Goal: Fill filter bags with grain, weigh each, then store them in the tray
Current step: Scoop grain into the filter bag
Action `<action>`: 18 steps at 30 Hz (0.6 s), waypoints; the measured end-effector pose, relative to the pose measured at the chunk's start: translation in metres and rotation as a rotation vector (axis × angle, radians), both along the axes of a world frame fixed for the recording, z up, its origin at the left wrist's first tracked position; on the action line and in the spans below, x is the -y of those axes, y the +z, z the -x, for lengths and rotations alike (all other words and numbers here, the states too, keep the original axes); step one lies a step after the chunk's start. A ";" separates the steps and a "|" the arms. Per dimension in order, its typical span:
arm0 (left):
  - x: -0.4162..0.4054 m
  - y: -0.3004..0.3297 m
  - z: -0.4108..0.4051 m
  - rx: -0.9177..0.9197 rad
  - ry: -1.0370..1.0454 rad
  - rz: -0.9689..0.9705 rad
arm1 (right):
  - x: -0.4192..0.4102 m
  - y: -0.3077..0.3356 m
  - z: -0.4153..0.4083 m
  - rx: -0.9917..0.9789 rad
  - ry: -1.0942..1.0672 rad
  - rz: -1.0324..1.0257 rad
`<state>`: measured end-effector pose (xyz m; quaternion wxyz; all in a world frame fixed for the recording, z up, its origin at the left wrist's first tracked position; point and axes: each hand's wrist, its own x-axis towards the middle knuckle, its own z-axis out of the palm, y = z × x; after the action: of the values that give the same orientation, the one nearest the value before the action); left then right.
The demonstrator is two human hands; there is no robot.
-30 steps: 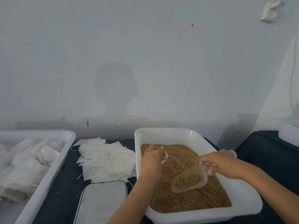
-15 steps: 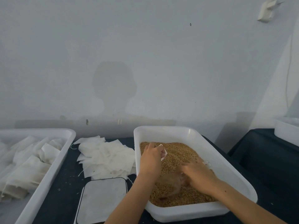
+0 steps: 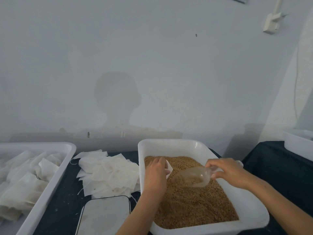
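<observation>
Our left hand [image 3: 156, 173] pinches a filter bag [image 3: 168, 168] over the grain [image 3: 193, 204] in the tub [image 3: 169, 146]. Our right hand [image 3: 227, 172] grips a clear scoop [image 3: 191, 178] holding grain, just beside the bag. Filled bags [image 3: 25, 182] lie in the left tray [image 3: 55, 180].

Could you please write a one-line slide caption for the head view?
Right hand lifts a scoop of grain toward the bag in the left hand.
</observation>
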<state>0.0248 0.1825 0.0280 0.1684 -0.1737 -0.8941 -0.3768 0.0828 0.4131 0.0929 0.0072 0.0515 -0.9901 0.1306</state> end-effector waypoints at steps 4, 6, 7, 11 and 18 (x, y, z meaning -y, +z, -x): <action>-0.002 0.000 0.001 0.025 -0.013 0.008 | -0.014 0.011 0.006 -0.030 -0.037 0.121; -0.002 -0.002 0.000 0.008 -0.040 0.038 | -0.014 0.013 0.010 -0.082 -0.067 0.111; -0.002 -0.002 0.000 -0.007 -0.060 0.051 | -0.012 0.014 0.012 -0.114 -0.075 0.083; -0.002 -0.003 0.000 -0.066 -0.136 0.054 | 0.003 0.021 0.021 -0.218 -0.029 -0.136; -0.002 -0.001 -0.001 -0.050 -0.166 0.020 | 0.024 0.036 0.029 -0.390 0.077 -0.509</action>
<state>0.0258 0.1850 0.0265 0.1571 -0.2585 -0.8758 -0.3760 0.0536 0.3886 0.1293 0.1788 0.1130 -0.9682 -0.1336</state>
